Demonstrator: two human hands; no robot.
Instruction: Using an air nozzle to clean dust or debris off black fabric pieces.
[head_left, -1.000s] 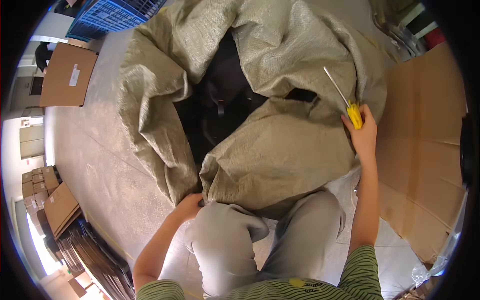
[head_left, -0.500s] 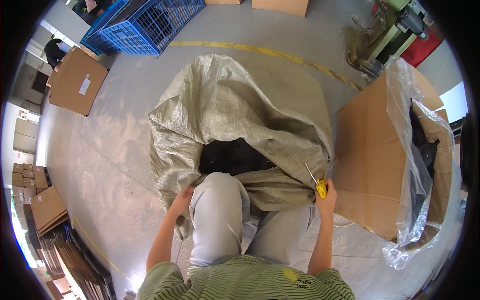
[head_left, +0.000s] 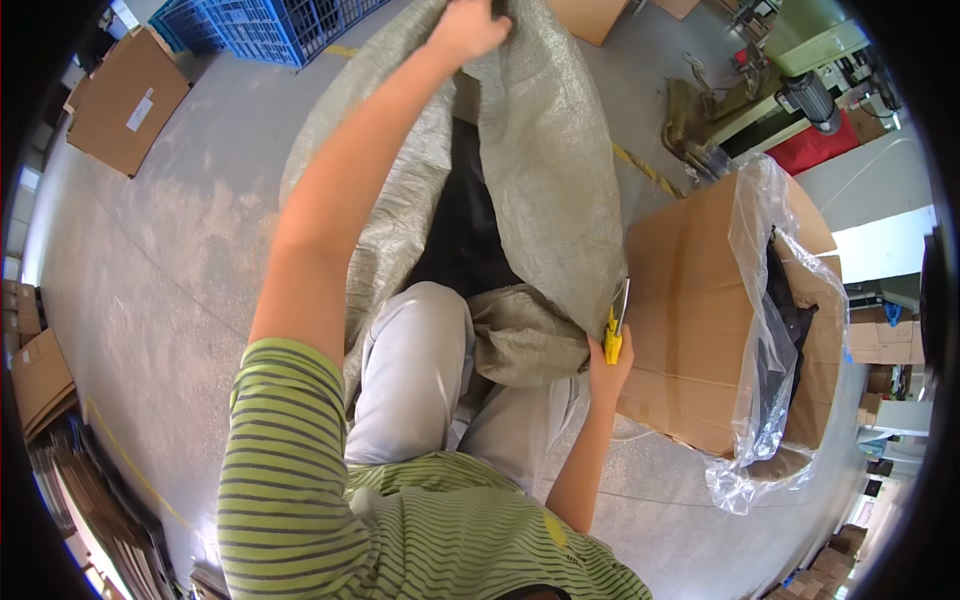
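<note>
A large beige woven sack (head_left: pixel 545 130) stands in front of my knees, its mouth stretched into a tall gap. Black material (head_left: pixel 465 220) shows inside. My left hand (head_left: pixel 468 32) is at the far side, closed on the sack's upper edge, with my arm reaching across the left of the sack. Low on the right, my right hand (head_left: pixel 608 372) grips a yellow-handled tool (head_left: pixel 613 338) with a slim metal shaft or blade pointing up. That hand is against the sack's near right edge; whether it also pinches the cloth I cannot tell.
Close on the right stands a big open carton (head_left: pixel 690 310) with a clear plastic liner (head_left: pixel 755 330) and black material inside. Blue plastic crates (head_left: pixel 270 30) and a brown carton (head_left: pixel 130 105) are far left. A green machine (head_left: pixel 815 50) stands far right. Flattened cardboard (head_left: pixel 100 500) leans near left.
My left hand has gone from the sack's near left side to its far edge, drawing the mouth into a tall gap. My right hand keeps the tool, now pointing more upright. The view has shifted.
</note>
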